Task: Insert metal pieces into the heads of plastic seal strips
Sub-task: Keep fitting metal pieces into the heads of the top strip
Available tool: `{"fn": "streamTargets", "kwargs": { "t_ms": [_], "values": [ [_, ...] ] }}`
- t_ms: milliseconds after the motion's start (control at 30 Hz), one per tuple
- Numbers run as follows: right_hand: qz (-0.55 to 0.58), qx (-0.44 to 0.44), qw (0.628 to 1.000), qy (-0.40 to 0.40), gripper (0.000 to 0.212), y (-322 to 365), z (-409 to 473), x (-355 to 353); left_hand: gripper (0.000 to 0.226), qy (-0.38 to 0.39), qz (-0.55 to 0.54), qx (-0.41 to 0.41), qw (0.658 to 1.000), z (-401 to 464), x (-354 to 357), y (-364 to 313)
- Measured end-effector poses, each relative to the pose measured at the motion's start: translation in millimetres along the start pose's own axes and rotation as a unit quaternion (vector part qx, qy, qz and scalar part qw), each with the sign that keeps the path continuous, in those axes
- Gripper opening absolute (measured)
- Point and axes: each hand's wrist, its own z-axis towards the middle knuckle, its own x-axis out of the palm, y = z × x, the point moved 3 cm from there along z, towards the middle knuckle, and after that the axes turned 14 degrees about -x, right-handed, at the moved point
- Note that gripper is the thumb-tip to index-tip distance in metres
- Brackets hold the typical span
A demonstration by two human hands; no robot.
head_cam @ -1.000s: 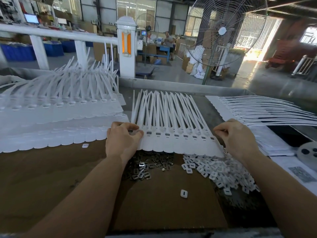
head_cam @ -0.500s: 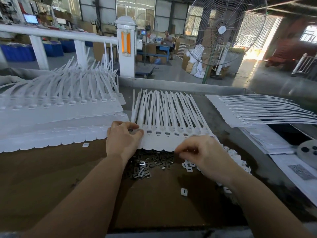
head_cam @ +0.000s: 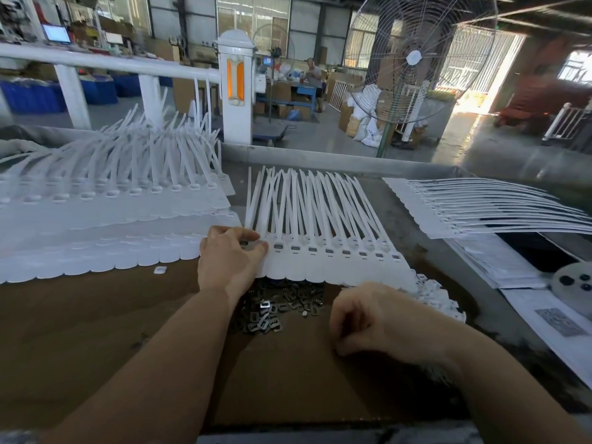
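Observation:
A joined row of white plastic seal strips (head_cam: 333, 251) lies across the middle of the table, tails pointing away, with dark metal pieces showing in most heads. My left hand (head_cam: 229, 261) grips the leftmost head of the row, fingers curled over it. A heap of small dark metal pieces (head_cam: 278, 307) lies just in front of the row. My right hand (head_cam: 371, 318) hovers low beside that heap, fingers curled under; what they hold is hidden. White plastic caps (head_cam: 439, 296) are piled to the right, partly behind my right hand.
A big stack of seal strips (head_cam: 105, 219) fills the left of the table, and another row (head_cam: 480, 209) lies at the right. One loose white cap (head_cam: 159, 270) sits near the left stack. Printed sheets (head_cam: 557, 322) and a round grey disc (head_cam: 573, 280) occupy the right edge.
My right hand has moved from the right end of the strip row down and leftward to the near side, beside the metal heap. My left hand has stayed on the leftmost head.

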Motion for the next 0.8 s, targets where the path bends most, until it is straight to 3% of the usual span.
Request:
{"fn": "streamTargets", "kwargs": {
  "t_ms": [133, 367, 567, 800],
  "values": [
    [-0.003, -0.001, 0.992, -0.129, 0.027, -1.3, 8.3, -5.2, 0.019, 0.008, -0.002, -0.001, 1.0, -1.5, -0.2, -0.7],
    [0.063, 0.029, 0.937, -0.342, 0.01, -8.3, 41.5, -13.3, 0.027, 0.021, 0.016, -0.001, 1.0, -3.9, -1.4, -3.6],
    [0.046, 0.028, 0.909, -0.412, 0.008, -3.7, 76.0, -10.8, 0.03, 0.025, 0.035, -0.003, 0.999, -5.0, -0.8, -5.2],
    [0.048, 0.004, 0.891, -0.451, 0.01, -10.9, 81.3, 6.9, 0.023, 0.001, -0.025, -0.019, 1.0, -0.8, -0.8, -2.7]
  ]
}}
